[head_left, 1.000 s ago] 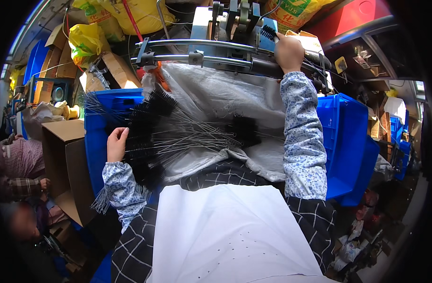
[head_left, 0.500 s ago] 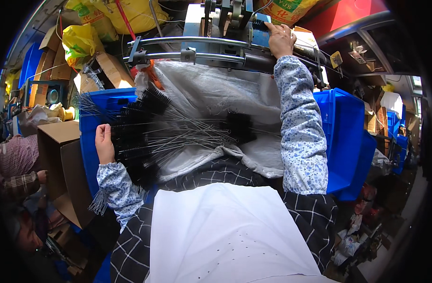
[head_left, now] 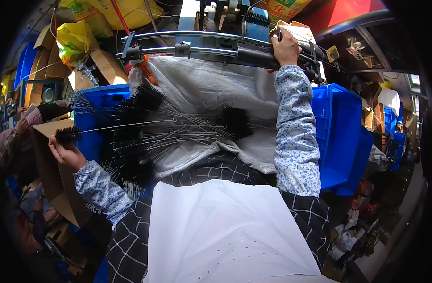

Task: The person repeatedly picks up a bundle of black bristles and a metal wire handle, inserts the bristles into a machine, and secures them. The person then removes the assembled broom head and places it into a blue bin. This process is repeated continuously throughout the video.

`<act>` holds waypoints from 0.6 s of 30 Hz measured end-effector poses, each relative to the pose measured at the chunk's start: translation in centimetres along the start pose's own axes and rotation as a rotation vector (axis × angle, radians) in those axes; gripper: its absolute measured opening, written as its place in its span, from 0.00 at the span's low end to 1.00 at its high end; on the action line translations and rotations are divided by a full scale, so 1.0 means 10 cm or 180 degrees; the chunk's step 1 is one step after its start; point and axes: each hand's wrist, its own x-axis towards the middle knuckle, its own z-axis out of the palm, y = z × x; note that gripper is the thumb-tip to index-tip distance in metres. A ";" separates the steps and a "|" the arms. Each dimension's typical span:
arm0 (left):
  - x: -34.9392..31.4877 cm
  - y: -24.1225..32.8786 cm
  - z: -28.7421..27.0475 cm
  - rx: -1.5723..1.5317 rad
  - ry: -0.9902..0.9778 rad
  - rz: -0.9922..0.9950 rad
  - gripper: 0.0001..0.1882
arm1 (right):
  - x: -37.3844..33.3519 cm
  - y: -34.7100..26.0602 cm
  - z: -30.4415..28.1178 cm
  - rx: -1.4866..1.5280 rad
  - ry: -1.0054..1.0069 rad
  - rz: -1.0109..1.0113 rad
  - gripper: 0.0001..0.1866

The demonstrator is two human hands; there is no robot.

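Observation:
My left hand, out at the left by the cardboard box, is closed on a wire brush by its black bristle end. The brush's thin twisted wire stem reaches right, across a pile of similar brushes with black bristles and looped wire ends. That pile lies on a whitish woven sheet over my lap. My right hand is at the right end of a machine with metal rods, fingers curled round a small dark part I cannot make out. A single black spiral brush sits on the machine near it.
Blue plastic bins stand on both sides, the right bin stacked and the left bin behind the brushes. An open cardboard box is at the left. Another person's sleeve shows beyond it. Yellow bags lie at the back.
My left hand has moved left and outward, drawing one brush partly from the pile. My right hand has shifted slightly at the machine's end. The other person's arm at the left has come up.

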 end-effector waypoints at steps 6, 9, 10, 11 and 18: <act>0.00 0.64 0.00 0.4041 -0.0263 0.3498 0.14 | 0.00 -0.16 0.09 0.0137 0.0074 -0.0131 0.21; -0.05 0.65 0.01 0.3908 -0.0003 0.3424 0.12 | 0.01 -0.21 0.11 0.0098 0.0060 -0.0153 0.21; -0.07 0.67 0.01 0.3974 -0.0061 0.3495 0.12 | 0.00 -0.23 0.12 0.0113 0.0024 -0.0135 0.21; -0.09 0.69 0.02 0.4038 -0.0121 0.3565 0.12 | 0.00 -0.26 0.12 0.0110 0.0030 -0.0147 0.21; -0.19 0.68 0.14 0.3796 -0.0060 0.3521 0.11 | -0.01 -0.32 0.20 0.0233 0.0211 -0.0185 0.19</act>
